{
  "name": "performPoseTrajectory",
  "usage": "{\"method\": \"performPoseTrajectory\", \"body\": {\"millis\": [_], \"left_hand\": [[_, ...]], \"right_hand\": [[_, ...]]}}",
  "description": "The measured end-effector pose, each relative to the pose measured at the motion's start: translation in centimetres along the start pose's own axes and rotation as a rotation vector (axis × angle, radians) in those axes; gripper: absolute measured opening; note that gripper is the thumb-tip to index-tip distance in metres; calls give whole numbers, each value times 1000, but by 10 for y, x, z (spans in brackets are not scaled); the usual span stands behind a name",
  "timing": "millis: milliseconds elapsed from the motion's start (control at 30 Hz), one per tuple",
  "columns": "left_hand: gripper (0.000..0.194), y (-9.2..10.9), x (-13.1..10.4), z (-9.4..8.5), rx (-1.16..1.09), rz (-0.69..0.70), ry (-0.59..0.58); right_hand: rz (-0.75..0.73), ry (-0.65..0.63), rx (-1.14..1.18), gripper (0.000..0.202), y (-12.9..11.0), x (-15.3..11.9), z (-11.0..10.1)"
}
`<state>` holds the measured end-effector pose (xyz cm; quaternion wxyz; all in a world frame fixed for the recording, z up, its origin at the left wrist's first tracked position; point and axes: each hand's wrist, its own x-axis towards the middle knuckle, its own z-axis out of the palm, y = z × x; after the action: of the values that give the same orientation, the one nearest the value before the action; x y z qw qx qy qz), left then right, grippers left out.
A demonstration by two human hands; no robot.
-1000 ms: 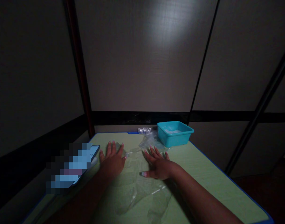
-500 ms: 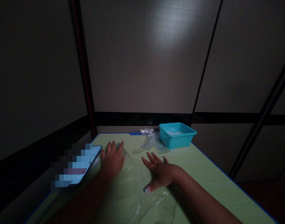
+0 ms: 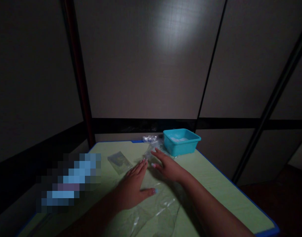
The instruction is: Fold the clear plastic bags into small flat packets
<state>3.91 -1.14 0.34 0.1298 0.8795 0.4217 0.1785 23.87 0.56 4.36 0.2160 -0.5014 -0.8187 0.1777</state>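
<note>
My left hand (image 3: pixel 133 189) is over the middle of a clear plastic bag or sheet (image 3: pixel 153 219), fingers stretched forward and thumb apart. Beyond it, my right hand (image 3: pixel 167 166) is raised a little, thumb and fingers apart, with nothing held. It is near a crumpled piece of clear plastic (image 3: pixel 152 149). The large clear sheet lies on the table, wrinkled and shiny towards the front. A small flat clear packet (image 3: pixel 119 161) lies just beyond my left fingertips. Whether my left palm touches the sheet, I cannot tell.
A turquoise plastic basin (image 3: pixel 181 148) with something white inside stands at the far right of the pale green, blue-edged table (image 3: pixel 222 197). At the left, a pixelated phone (image 3: pixel 76 181) leans up. Panelled cabinet doors (image 3: pixel 146 72) rise behind the table.
My left hand has moved right and nearer, uncovering the small packet. My right hand has moved farther away, towards the crumpled plastic. The view has shifted slightly to the right.
</note>
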Motion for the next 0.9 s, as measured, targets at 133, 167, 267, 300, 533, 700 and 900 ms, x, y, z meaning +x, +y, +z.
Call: {"method": "performPoseTrajectory", "body": {"millis": [133,167,267,300,533,700,900], "left_hand": [[81,-15,0,-5,-7,59,-161],[79,-18,1,-7,-11,74,-177],[77,-25,2,-12,-20,83,-193],[77,-25,3,-12,-8,76,-175],[33,-33,16,-23,178,-140,304],[20,-55,21,-28,242,-396,416],[8,-66,21,-18,156,-409,348]], "right_hand": [[24,244,319,32,13,11,-1],[64,214,381,30,15,13,0],[184,84,455,29,23,14,5],[212,44,440,28,25,14,7],[230,84,-73,23,34,12,8],[222,129,-182,15,39,14,8],[261,87,-207,23,40,14,9]]}}
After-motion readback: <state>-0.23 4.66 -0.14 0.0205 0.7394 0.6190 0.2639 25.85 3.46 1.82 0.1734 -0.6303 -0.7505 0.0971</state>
